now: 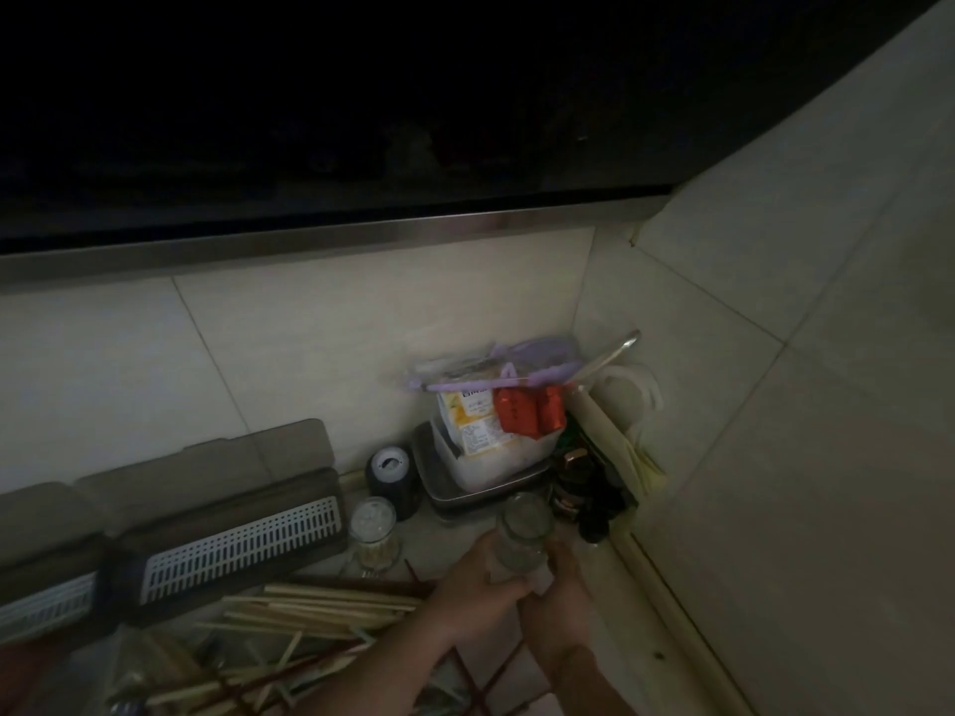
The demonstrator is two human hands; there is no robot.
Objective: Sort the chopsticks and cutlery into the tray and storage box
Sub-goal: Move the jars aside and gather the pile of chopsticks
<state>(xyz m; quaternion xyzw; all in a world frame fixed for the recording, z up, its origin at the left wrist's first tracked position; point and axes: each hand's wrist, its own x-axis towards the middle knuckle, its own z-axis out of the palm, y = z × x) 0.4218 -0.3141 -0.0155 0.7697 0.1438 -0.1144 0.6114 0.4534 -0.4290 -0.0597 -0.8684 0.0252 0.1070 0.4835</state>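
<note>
In dim light, both my hands hold a clear glass jar (523, 534) low in the counter's corner. My left hand (478, 596) grips its left side and my right hand (563, 607) grips its right side and base. A heap of pale wooden chopsticks (310, 612) with a few dark red ones lies loose on the counter to the left of my hands. Behind the heap stands a long dark storage box (227, 550) with a white slotted tray insert, its lid open against the wall.
A steel tray (439, 483) holds a plastic tub with packets, red clips and a purple bag. A black shaker (390, 472), a glass toothpick jar (372, 534) and dark bottles (584, 498) crowd the corner. Tiled walls close in behind and on the right.
</note>
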